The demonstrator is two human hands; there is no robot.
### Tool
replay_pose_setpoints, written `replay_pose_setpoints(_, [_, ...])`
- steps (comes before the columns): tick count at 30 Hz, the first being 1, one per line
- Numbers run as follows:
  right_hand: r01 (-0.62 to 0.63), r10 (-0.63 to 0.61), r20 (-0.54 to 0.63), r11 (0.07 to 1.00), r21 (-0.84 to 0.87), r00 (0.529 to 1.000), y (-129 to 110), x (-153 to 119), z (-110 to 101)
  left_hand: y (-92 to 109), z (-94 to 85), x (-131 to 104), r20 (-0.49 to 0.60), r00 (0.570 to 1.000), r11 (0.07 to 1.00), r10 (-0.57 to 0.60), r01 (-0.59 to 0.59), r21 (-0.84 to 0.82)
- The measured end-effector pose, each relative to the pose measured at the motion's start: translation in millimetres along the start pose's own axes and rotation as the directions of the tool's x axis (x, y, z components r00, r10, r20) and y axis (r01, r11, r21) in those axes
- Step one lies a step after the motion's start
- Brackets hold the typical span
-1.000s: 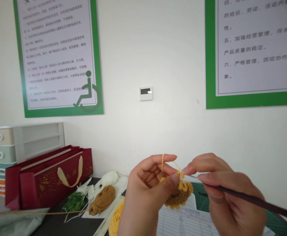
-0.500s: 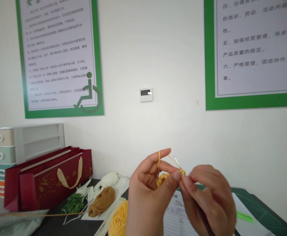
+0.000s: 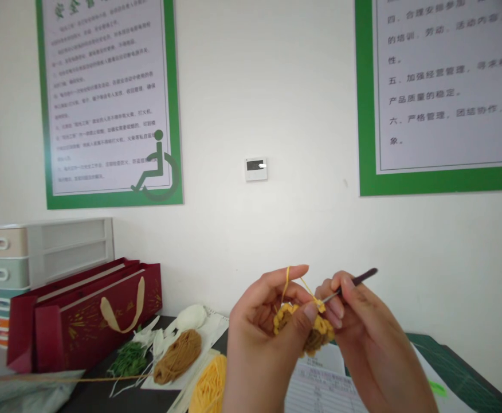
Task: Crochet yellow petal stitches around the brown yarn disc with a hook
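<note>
Head: L hand [image 3: 263, 322] pinching crochet [image 3: 319, 332], R hand [image 3: 365, 318] gripping hook [image 3: 364, 277]; gap to bag edge [image 3: 155, 287].

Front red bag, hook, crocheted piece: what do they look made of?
Hook: shaft likely metal, grey sheen; dark handle, wood or plastic unclear.
Crocheted piece: matte yarn, going by the looped stitches; fibre unclear.
Red bag: probably stiff paper, fairly matte, sharply creased, gold-printed.

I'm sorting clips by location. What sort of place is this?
Probably a craft workroom: brown yarn lies by yellow yarn, the right hand holds a crochet hook at crocheted work, and a notice with a wheelchair symbol hangs on the wall.
</note>
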State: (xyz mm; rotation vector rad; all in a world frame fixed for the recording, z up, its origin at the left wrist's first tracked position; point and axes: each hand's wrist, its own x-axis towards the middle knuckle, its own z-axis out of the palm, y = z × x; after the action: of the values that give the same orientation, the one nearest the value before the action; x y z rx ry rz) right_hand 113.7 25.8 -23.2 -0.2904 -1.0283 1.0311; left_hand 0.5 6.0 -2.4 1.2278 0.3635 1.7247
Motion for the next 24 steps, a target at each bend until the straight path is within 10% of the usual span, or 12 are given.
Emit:
replay_pose_setpoints(6, [-0.132, 0.132, 0.015, 0.983, 0.124, 0.991, 8, -5, 1, -1, -4.5, 3, 0.078, 0.995, 0.998, -0.055, 0.055, -0.009])
replay_pose_setpoints(19, [0.041, -0.041, 0.018, 0.998, 0.039, 0.999, 15, -8, 8, -7, -3.4, 0, -0.078, 0.996, 0.994, -0.033, 0.041, 0.102])
replay_pose_setpoints(22, [0.248, -0.241, 0.081, 0.964, -0.1, 0.967, 17, -8, 3, -7, -2.4, -3, -0.116, 0.993, 0.991, -0.014, 0.029, 0.131])
replay_pose_setpoints(24, [0.561, -0.532, 0.181, 0.761, -0.327, 0.827, 16, -6, -4, -6, -0.4, -6, -0.148, 0.989, 0.989, 0.0, 0.021, 0.145])
